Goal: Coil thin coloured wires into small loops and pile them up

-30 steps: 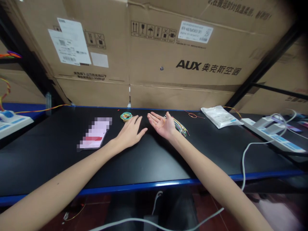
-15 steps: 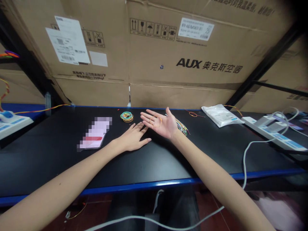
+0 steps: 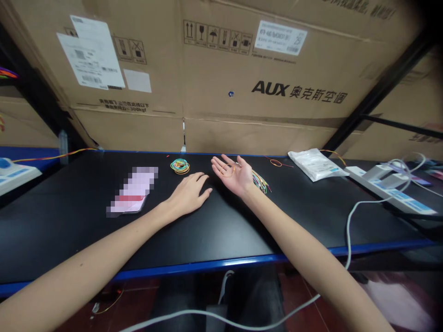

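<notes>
Right hand (image 3: 232, 174) palm up, orange rubber band (image 3: 227, 171) on its palm

This is a workshop-style assembly area: a black table (image 3: 62, 230) stands against stacked cardboard cartons (image 3: 263, 83), with a power strip (image 3: 387, 196) and coloured wires (image 3: 260, 181) lying on it.

Rubber bands (image 3: 180, 166) are laid near the back edge of the bench (image 3: 221, 230), a wire bundle (image 3: 260, 181) and plastic bag (image 3: 315, 164) to their right. Cartons (image 3: 263, 87) are stacked behind.
</notes>
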`<state>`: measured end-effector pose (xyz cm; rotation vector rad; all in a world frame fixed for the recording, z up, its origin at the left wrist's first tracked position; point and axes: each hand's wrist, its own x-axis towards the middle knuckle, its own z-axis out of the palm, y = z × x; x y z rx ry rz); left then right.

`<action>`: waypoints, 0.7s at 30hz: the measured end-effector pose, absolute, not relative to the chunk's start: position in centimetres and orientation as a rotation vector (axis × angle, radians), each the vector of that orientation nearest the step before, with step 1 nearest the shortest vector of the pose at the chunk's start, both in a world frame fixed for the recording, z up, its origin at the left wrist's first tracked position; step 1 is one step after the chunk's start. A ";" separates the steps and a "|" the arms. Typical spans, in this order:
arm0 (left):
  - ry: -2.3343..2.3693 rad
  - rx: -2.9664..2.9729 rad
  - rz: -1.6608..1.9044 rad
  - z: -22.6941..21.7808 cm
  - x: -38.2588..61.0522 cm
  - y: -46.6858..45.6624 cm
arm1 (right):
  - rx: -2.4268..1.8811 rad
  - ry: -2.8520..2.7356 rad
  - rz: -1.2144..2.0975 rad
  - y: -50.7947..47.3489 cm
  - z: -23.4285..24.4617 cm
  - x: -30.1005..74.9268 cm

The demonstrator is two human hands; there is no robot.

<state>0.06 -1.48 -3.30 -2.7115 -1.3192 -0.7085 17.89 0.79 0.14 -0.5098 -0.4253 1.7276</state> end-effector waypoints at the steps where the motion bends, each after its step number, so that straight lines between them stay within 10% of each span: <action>1: -1.314 -2.697 -0.747 -3.2 0.1 -1.5 | -0.503 -0.405 1.738 0.8 0.1 17.9; 21: -1.425 -2.642 -1.043 -2.4 0.2 -1.6 | -0.909 -0.850 1.454 1.0 -1.3 17.1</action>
